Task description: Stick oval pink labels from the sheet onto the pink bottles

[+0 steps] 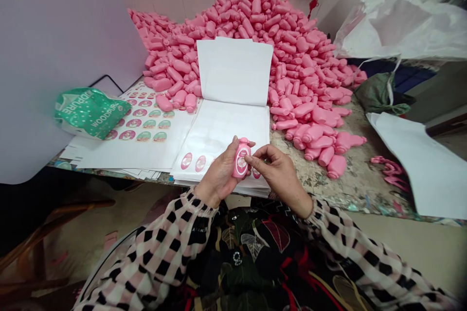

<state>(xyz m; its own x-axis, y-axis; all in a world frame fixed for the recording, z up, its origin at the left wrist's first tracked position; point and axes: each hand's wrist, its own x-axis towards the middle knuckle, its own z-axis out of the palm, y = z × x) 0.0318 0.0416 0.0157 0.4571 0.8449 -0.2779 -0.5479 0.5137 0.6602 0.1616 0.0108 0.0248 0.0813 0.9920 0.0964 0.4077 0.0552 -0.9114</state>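
Note:
A small pink bottle [240, 167] is gripped upright in my left hand [219, 172], its front turned toward me. On that front sits an oval label with the word BABY. My right hand [279, 172] has thumb and forefinger brought together at the label's right edge; whether they pinch the label or only press it, I cannot tell. Beneath both hands lies a sheet of oval stickers [226, 124], with a few pink ovals along its near edge. Its white upper part [235, 73] is folded up against the bottles behind.
A large heap of pink bottles [251, 19] rises against the tiled wall. Left are more sticker sheets [171, 153] and a green bag [93, 112]. At right lie loose white paper [412, 155], pink scraps [392, 170], a dark green bag [381, 92] and white plastic sacking [401, 24].

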